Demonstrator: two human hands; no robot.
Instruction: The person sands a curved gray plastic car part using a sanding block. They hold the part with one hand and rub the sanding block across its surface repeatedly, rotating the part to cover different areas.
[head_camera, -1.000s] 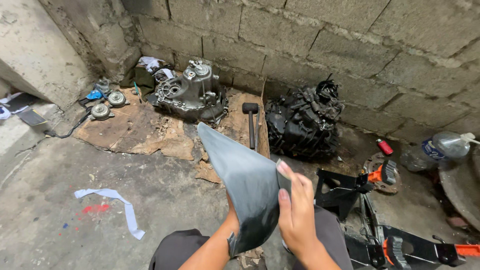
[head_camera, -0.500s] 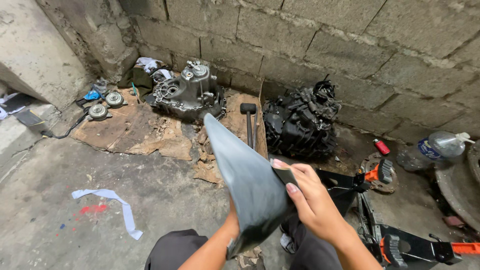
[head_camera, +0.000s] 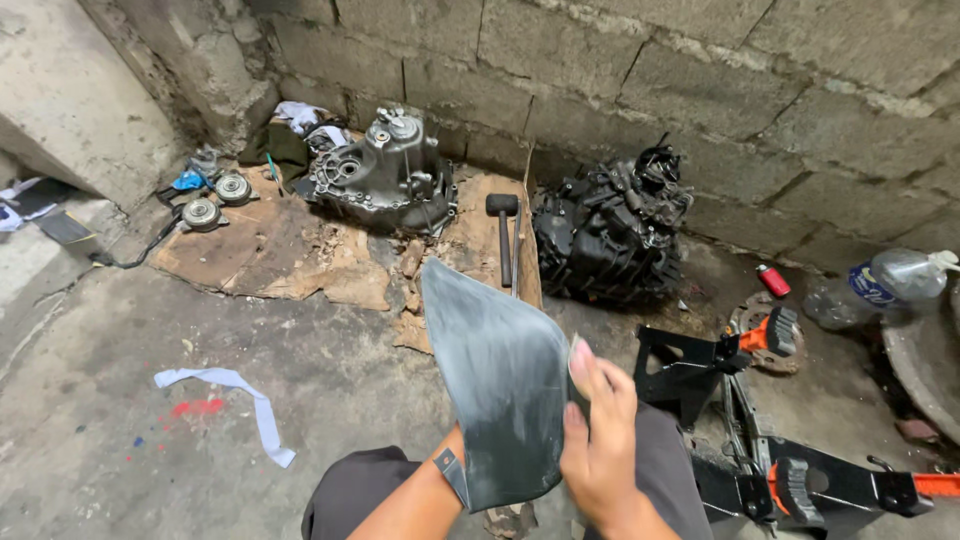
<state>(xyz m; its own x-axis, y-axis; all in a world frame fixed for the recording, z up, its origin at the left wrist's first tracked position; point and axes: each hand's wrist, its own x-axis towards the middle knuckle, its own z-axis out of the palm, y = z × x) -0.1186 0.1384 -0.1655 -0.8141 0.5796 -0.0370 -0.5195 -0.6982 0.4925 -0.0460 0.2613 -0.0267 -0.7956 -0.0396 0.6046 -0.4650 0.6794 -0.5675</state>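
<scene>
A rough concrete-block wall (head_camera: 640, 70) is seen across the top of the view, with a stained concrete floor (head_camera: 120, 400) spread below it. Torn cardboard (head_camera: 280, 255) is laid on the floor against the wall, and a grey metal engine casing (head_camera: 385, 180) is set on it. Just to the right, a black engine assembly (head_camera: 610, 235) is stood against the wall, and a black-headed mallet (head_camera: 503, 230) is laid between the two. A black and orange stand (head_camera: 760, 440) is placed at the lower right.

The dark, curved plastic panel (head_camera: 500, 385) is held up in the middle of the view, above the person's lap, its pointed end tilted toward the wall. The right hand (head_camera: 600, 440) is pressed against the panel's right edge, thumb and fingers closed on it. The left hand is hidden behind the panel, so its grip cannot be told; only the forearm (head_camera: 420, 500) is shown.

The work is judged to be at a handling or inspecting stage: the panel is lifted free and fitted to nothing, and no tool is taken up.

Smaller things are scattered about: a clear plastic bottle (head_camera: 885, 285), two round pulleys (head_camera: 217, 200), a white paper strip (head_camera: 240, 400) and a small red lighter (head_camera: 772, 280).
</scene>
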